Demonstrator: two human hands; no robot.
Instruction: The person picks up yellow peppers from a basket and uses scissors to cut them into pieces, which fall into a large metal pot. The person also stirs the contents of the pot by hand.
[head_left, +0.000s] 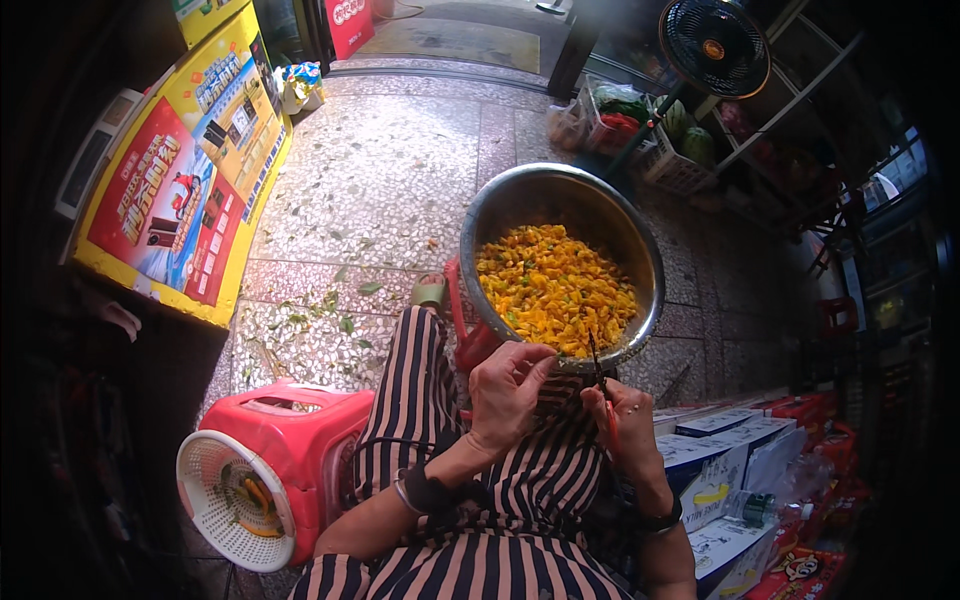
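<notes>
A large steel bowl (651, 300) holds many small orange-yellow pieces (559, 289), with a few green bits among them. My left hand (510, 390) is at the bowl's near rim, thumb and forefinger pinched together at a small green bit. Just to the right, my right hand (628, 420) grips red-handled scissors (611, 427), their dark blades pointing up over the rim. Whether the blades are apart is hard to tell. At the lower left, a white plastic basket (196, 499) with several orange and green pieces inside rests against a red plastic stool (300, 420).
Leaf scraps (330, 304) lie on the speckled floor. Milk cartons (712, 465) and a plastic bottle (772, 510) are close on my right. Beyond the bowl stand a fan (714, 49) and produce crates (679, 172). A yellow poster-covered box (180, 180) stands at the left.
</notes>
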